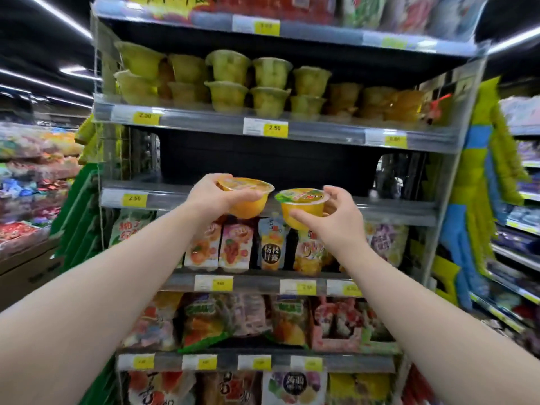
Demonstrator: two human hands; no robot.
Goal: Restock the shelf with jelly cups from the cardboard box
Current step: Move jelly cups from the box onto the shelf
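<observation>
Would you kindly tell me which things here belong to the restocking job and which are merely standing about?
Job: left hand, holding the left jelly cup; right hand, holding the right jelly cup; middle shelf behind them. The cardboard box is out of view.
Standing about: stacked cups on the shelf above; pouches below; yellow price tags.

At frame centre, the left hand (211, 194) and right hand (340, 217) each grip an orange jelly cup (248, 200) before the bare shelf (175, 197).
</observation>
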